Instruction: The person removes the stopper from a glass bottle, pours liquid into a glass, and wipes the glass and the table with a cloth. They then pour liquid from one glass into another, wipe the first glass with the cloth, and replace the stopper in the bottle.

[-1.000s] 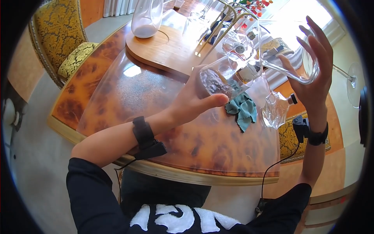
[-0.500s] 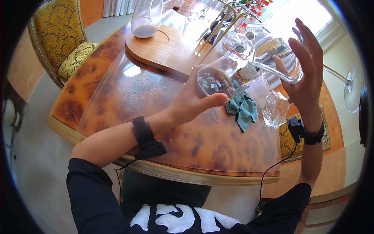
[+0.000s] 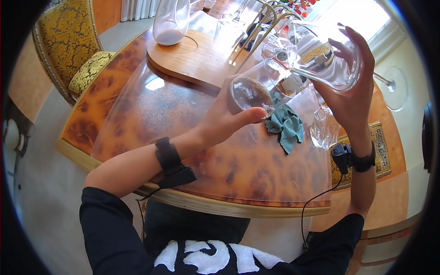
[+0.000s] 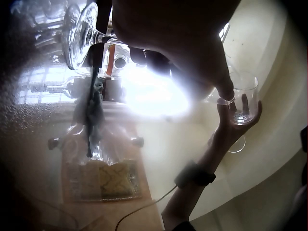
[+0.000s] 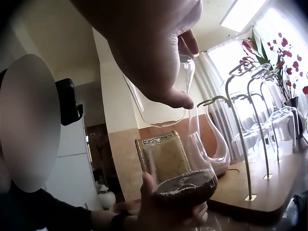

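Note:
My left hand grips a wide clear glass vessel, tilted with its base toward me. In the right wrist view, dark liquid lies at the bottom of that vessel. Higher and to the right, my right hand cups the bowl of a clear wine glass, its fingers bent around the side. The wine glass lies tipped, mouth toward the left vessel, and its foot sticks out to the right behind the hand. Part of the stem is hidden.
Below the hands lie a teal cloth and a faceted glass bottle near the table's right edge. Behind, a wooden board bears a decanter and curved gold rods with hanging glasses. A patterned chair stands left.
My right hand and the wine glass have shifted left and turned, and its foot has swung left. My left hand stays in place while the look of the vessel's contents changes.

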`<control>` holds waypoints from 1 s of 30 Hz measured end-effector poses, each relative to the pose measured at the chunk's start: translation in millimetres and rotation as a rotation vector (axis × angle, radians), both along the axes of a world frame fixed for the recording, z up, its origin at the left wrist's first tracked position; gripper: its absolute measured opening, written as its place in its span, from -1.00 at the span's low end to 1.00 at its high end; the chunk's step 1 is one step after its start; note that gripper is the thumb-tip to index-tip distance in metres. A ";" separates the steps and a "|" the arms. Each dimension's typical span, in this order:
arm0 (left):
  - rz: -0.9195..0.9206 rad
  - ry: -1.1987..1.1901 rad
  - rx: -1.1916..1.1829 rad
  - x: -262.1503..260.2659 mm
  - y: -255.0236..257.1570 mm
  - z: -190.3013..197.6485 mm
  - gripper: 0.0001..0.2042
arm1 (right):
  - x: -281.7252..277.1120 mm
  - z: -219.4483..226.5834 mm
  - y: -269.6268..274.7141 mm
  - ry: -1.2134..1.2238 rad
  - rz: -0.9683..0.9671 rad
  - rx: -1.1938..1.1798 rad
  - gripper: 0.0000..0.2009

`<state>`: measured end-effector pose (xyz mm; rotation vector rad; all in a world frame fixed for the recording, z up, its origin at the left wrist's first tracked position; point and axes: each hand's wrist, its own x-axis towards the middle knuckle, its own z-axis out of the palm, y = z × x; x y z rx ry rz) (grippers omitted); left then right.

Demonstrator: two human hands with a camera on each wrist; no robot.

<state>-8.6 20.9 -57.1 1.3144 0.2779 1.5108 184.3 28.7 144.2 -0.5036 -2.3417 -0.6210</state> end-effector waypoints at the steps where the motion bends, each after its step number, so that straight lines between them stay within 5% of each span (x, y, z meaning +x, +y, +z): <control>1: -0.007 0.000 -0.022 -1.0 -0.2 0.5 -0.26 | 0.6 -2.9 0.4 0.075 -0.013 -0.069 -0.01; 8: -0.004 0.025 -0.082 -4.4 3.7 -1.4 -0.31 | 5.3 -20.2 1.6 0.234 0.013 -0.218 0.02; 16: 0.040 0.024 -0.110 -5.1 16.8 -14.1 -0.36 | 26.8 -42.3 -2.1 0.906 0.360 -0.720 -0.17; 24: 0.036 0.053 -0.118 -6.2 14.3 -10.5 -0.39 | 35.9 -134.1 -2.4 1.380 0.707 -1.146 -0.36; 30: 0.031 0.055 -0.114 -5.5 16.5 -10.9 -0.38 | 36.7 -172.3 12.6 1.542 0.705 -1.306 -0.40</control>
